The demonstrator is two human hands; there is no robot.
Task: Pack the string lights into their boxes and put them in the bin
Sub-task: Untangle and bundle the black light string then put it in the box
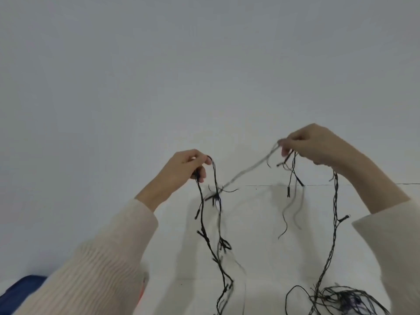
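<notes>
Left hand [186,165] and right hand [311,144], both raised, fingers pinching the black string lights [334,223]. Strands hang toward 6 o'clock; tangled heap [341,301] at 5 o'clock on the white table [261,246].

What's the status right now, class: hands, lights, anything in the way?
Left hand and right hand both pinching the string lights, held up. Tangled heap on table. No boxes or bin in view.

A white desk [261,223] is meeting a pale grey wall [159,76] behind, with a dark blue object [21,288] showing at lower left.
</notes>
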